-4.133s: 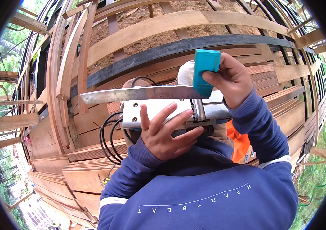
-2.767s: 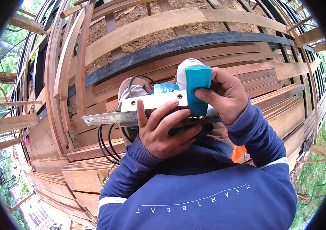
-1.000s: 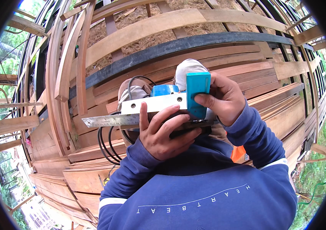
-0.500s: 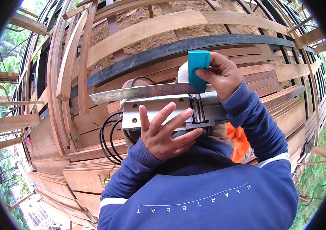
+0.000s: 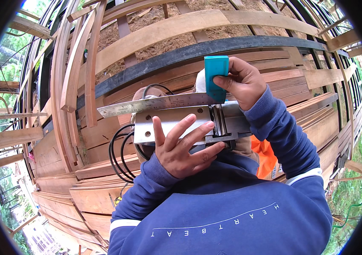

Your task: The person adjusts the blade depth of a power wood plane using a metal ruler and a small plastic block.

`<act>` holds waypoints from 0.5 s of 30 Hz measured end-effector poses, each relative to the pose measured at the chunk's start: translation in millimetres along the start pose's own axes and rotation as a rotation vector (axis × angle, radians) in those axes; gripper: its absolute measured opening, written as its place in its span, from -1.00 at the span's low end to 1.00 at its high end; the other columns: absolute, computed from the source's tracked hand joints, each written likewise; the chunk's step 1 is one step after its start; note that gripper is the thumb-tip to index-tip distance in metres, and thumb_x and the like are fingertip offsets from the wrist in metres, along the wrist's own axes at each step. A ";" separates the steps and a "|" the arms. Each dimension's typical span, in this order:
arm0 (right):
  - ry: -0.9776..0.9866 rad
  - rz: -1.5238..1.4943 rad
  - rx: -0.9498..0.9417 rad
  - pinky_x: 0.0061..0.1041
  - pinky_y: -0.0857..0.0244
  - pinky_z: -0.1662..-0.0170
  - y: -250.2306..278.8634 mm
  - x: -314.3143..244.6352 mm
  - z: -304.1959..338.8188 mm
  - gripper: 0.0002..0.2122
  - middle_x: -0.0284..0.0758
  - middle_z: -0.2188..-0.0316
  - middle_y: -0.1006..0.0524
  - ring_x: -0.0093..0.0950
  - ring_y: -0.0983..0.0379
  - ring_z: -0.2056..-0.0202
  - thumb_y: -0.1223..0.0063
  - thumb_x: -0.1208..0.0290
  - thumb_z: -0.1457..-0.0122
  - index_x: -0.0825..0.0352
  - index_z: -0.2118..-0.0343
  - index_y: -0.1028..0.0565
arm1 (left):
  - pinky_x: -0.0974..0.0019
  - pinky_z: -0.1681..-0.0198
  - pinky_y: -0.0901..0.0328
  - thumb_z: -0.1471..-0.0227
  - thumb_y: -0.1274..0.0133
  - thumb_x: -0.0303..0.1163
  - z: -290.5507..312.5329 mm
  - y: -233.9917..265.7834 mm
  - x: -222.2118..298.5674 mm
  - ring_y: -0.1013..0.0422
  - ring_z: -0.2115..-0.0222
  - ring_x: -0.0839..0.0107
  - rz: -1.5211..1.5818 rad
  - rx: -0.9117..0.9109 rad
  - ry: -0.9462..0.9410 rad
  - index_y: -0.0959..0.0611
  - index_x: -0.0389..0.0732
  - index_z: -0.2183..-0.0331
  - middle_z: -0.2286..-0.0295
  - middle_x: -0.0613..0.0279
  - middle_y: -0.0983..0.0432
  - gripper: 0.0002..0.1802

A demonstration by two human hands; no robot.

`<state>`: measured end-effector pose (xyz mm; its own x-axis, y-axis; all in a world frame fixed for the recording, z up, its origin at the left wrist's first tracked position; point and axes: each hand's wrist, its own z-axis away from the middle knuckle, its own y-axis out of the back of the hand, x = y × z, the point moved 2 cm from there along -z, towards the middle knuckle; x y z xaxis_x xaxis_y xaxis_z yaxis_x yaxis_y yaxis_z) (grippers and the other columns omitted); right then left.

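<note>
"What's the right hand [image 5: 245, 83] got?"

"A ruled steel square with a teal handle [image 5: 176, 100], pinched thumb-to-fingers, its blade along the far edge of that silver-plated, corded planer [image 5: 168, 118]."

"And the left hand [image 5: 178, 154]?"

"Fingers splayed over the planer's plate; its thumb's hidden, can't tell."

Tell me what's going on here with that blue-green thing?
A person's right hand pinches the turquoise block handle of a flat silver metal ruler, which points leftward near the far edge of a rectangular silver metal plate. The left hand is spread over that plate. I can't tell whether the ruler touches it. Black looped cables show to the left, and long brown wooden boards lie around.
</note>
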<state>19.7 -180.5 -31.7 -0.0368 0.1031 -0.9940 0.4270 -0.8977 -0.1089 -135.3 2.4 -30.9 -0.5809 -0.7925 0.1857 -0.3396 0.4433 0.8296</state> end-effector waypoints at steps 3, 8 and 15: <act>-0.005 0.003 0.005 -0.56 -0.48 0.12 0.2 0.6 0.1 -0.86 -0.42 0.32 -0.61 -0.63 -0.53 0.27 -0.23 0.58 -0.22 0.36 0.17 -0.57 | -0.38 -0.42 0.50 0.23 -0.39 0.05 0.4 -0.5 0.0 -0.15 -0.29 0.16 -0.003 -0.003 0.003 -0.72 0.61 0.17 -0.13 0.47 -0.40 -0.54; -0.004 -0.014 0.026 -0.55 -0.48 0.13 -1.2 1.2 -0.1 -0.84 -0.42 0.32 -0.61 -0.62 -0.54 0.27 -0.25 0.57 -0.21 0.36 0.15 -0.57 | -0.38 -0.42 0.51 0.24 -0.40 0.04 0.6 -1.0 0.5 -0.15 -0.29 0.18 -0.001 -0.009 0.013 -0.71 0.63 0.17 -0.12 0.50 -0.40 -0.53; -0.003 0.009 0.003 -0.55 -0.48 0.13 0.1 3.0 -1.5 -0.84 -0.41 0.32 -0.62 -0.62 -0.54 0.27 -0.26 0.55 -0.21 0.36 0.16 -0.57 | -0.38 -0.42 0.52 0.23 -0.40 0.05 1.0 -1.5 0.5 -0.15 -0.29 0.20 -0.002 -0.011 0.013 -0.71 0.63 0.17 -0.12 0.50 -0.40 -0.54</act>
<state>21.0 -179.6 -34.6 -0.0359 0.0940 -0.9949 0.4250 -0.8996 -0.1003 -135.8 1.8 -32.6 -0.5704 -0.7988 0.1910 -0.3326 0.4373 0.8356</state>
